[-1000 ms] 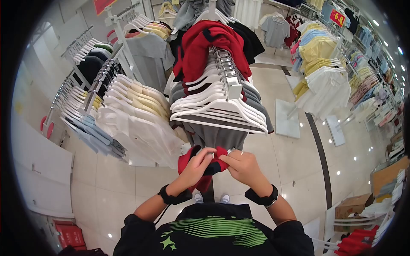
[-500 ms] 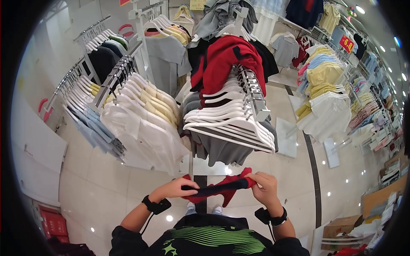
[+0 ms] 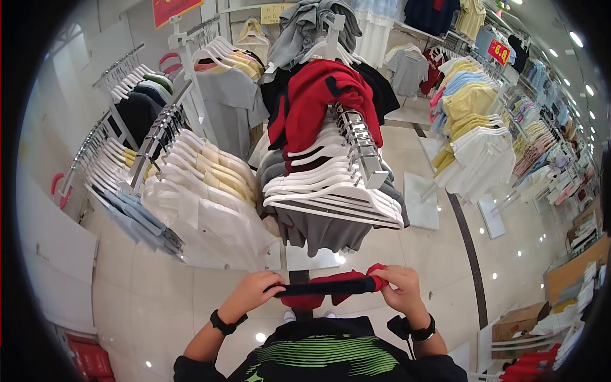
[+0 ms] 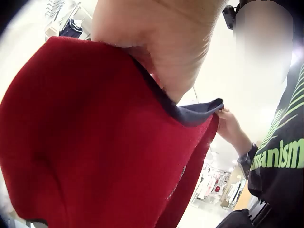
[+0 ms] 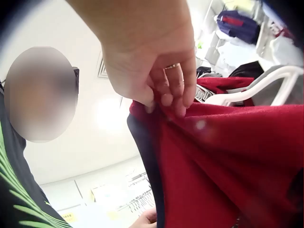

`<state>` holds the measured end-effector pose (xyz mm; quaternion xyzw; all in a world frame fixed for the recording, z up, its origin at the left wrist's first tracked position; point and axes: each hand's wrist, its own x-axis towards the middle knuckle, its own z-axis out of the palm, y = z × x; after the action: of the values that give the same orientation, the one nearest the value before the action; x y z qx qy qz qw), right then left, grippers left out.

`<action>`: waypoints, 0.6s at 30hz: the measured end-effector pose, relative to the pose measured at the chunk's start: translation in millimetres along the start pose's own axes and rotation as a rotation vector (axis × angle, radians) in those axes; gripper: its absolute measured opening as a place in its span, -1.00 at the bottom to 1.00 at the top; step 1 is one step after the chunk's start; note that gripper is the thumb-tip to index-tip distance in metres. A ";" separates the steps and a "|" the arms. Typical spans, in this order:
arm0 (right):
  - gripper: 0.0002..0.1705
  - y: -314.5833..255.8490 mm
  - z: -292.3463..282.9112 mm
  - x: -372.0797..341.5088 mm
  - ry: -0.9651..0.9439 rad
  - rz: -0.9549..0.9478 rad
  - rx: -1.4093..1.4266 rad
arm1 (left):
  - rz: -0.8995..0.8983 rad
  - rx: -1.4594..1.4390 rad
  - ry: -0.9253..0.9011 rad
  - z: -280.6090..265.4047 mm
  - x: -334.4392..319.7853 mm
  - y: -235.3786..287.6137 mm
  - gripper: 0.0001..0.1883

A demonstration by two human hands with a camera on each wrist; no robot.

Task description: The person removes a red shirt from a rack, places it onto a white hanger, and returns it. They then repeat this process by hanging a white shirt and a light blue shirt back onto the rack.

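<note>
A red knit garment (image 3: 305, 302) with a navy edge band (image 3: 337, 287) is stretched sideways in front of the person's body. My left hand (image 3: 259, 290) pinches one end of the band, and my right hand (image 3: 403, 290) grips the red cloth at the other end. In the left wrist view the red cloth (image 4: 85, 133) hangs broad and fairly smooth below the left hand (image 4: 161, 42). Folds run down from the right fingers (image 5: 178, 90) in the right wrist view, where the thumb and fingertips press the cloth's corner.
A rack with white hangers (image 3: 331, 191) and grey clothes stands just ahead, a red garment (image 3: 331, 89) draped over its top. White and yellow clothes (image 3: 203, 204) hang to the left. Further racks (image 3: 477, 149) and a cardboard box (image 3: 519, 321) are on the right.
My hands have moved apart from close together, drawing the bunched red garment out into a wide strip. Over the last half second the navy band has come nearly level.
</note>
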<state>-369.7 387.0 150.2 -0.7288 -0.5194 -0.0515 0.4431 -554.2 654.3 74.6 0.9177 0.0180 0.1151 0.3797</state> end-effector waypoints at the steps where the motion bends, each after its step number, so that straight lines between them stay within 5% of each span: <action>1: -0.63 3.1 -0.6 -1.6 -0.011 0.014 0.004 | 0.035 0.070 -0.009 -2.0 -2.2 -0.6 -0.88; 7: -0.66 17.5 -2.0 3.0 -0.073 0.079 0.063 | -0.124 0.059 -0.191 -16.2 -14.0 8.2 -0.86; 13: -0.67 29.5 1.1 3.0 -0.197 0.048 0.185 | -0.185 0.398 0.156 -28.4 -22.5 -2.5 -0.88; 18: -0.69 55.2 -8.2 -5.4 -0.357 0.108 0.265 | -0.229 0.350 0.434 -25.7 -15.2 28.2 -0.94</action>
<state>-324.6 373.7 119.5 -0.6884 -0.5522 0.1708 0.4383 -576.3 650.3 108.9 0.9152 0.2215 0.2601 0.2136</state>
